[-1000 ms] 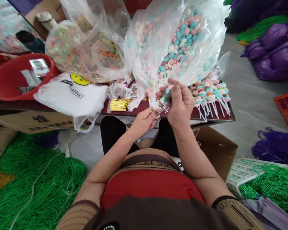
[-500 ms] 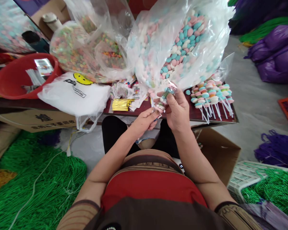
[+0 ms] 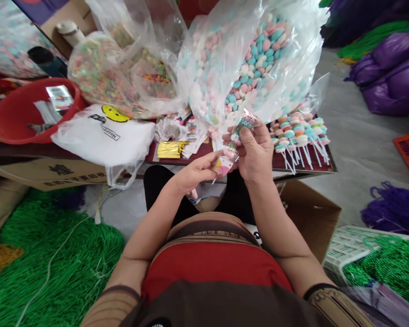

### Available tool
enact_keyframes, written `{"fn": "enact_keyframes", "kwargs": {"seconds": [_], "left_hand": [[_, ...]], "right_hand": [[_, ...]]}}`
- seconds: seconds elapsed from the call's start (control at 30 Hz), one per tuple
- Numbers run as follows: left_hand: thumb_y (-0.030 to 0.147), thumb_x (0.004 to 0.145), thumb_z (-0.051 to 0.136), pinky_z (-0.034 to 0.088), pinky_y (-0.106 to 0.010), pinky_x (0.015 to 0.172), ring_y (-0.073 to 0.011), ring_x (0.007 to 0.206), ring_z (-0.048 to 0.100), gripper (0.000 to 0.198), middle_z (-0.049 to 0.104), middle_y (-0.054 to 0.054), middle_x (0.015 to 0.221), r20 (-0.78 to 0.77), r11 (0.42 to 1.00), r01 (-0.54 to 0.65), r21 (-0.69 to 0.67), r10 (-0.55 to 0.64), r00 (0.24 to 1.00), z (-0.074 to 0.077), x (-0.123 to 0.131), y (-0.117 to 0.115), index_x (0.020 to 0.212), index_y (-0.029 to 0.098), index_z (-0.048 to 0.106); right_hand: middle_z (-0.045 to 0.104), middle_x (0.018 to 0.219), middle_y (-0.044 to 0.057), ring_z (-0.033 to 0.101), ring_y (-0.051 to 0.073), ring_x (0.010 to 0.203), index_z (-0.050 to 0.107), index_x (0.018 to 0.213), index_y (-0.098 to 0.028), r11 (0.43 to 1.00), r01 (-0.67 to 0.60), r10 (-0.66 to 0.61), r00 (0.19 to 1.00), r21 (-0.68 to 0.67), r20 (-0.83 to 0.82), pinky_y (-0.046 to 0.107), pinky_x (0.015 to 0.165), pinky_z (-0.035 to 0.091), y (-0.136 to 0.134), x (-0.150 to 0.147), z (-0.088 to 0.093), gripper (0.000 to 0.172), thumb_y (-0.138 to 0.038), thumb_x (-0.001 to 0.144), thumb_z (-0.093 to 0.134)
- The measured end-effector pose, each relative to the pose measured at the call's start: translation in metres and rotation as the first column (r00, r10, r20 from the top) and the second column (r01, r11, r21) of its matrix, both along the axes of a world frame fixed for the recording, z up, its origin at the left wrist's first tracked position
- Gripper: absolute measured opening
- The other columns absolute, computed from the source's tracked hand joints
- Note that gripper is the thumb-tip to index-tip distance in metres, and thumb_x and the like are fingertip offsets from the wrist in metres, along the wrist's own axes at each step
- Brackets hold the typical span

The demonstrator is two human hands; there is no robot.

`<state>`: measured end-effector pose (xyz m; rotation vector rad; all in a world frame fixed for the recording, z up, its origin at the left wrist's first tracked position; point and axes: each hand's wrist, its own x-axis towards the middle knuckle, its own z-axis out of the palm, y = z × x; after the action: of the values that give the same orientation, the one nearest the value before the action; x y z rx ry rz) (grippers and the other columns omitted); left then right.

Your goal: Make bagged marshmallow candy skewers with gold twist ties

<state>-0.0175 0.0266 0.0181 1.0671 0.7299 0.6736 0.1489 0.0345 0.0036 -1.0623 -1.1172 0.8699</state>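
Observation:
My right hand [image 3: 258, 152] grips a candy skewer [image 3: 230, 149] in a clear printed wrapper, tilted above the table edge. Round candies show through the film, and a white stick pokes out at the lower end. Beside that lower end my left hand [image 3: 195, 173] has its fingers stretched and apart; fingertips reach the wrapper's edge, but whether they touch it I cannot tell. Gold twist ties [image 3: 170, 149] lie left of the hands, next to several printed wrappers [image 3: 177, 129]. To the right, unwrapped candy skewers [image 3: 299, 131] are piled with their sticks toward me.
Big clear bags of pastel candies [image 3: 259, 63] and gummies [image 3: 105, 72] stand behind. A red basin [image 3: 17, 111] and a white plastic bag [image 3: 102, 136] occupy the table's left. Below right are a cardboard box [image 3: 310, 218] and a white crate [image 3: 337, 254]; green cords [image 3: 71, 268] cover the floor left.
My left hand has let go of the wrapper's lower end and moved slightly left, its fingers spreading. More of the wrapped skewer shows, still in my right hand.

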Motion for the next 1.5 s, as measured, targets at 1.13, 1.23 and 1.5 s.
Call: {"fn": "enact_keyframes", "kwargs": {"seconds": [1.13,1.23,1.5], "left_hand": [[0.060,0.091,0.059,0.034,-0.025,0.052,-0.0112,0.050,0.039,0.040,0.042,0.005,0.060,-0.210,0.975,-0.022,0.221,0.070,0.975,-0.037,0.021,-0.013,0.083,0.021,0.055],[0.075,0.079,0.063,0.022,-0.023,0.044,-0.0067,0.043,0.018,0.055,0.024,0.012,0.055,0.128,0.959,0.277,-0.051,-0.269,0.955,-0.031,0.014,-0.016,0.080,0.021,0.051],[0.034,0.096,0.053,0.034,-0.027,0.064,-0.0151,0.065,0.050,0.018,0.052,-0.001,0.072,-0.458,0.800,-0.109,0.590,0.443,0.771,-0.042,0.014,-0.011,0.084,0.021,0.052]], "right_hand": [[0.074,0.090,0.003,0.076,0.024,0.093,0.058,0.110,-0.028,0.972,-0.217,0.199,0.964,-0.090,-0.173,0.038,0.075,0.064,-0.024,0.000,0.001,0.049,-0.065,0.081,0.072],[0.076,0.097,0.005,0.076,0.026,0.096,0.061,0.111,-0.028,0.924,-0.368,0.356,0.927,-0.101,-0.118,0.041,0.074,0.064,-0.024,0.012,0.008,0.054,-0.068,0.077,0.074],[0.075,0.085,-0.002,0.076,0.019,0.081,0.060,0.098,-0.028,0.992,-0.081,0.054,0.963,-0.092,-0.264,0.033,0.070,0.063,-0.009,-0.017,-0.017,0.034,-0.049,0.080,0.080]]}}
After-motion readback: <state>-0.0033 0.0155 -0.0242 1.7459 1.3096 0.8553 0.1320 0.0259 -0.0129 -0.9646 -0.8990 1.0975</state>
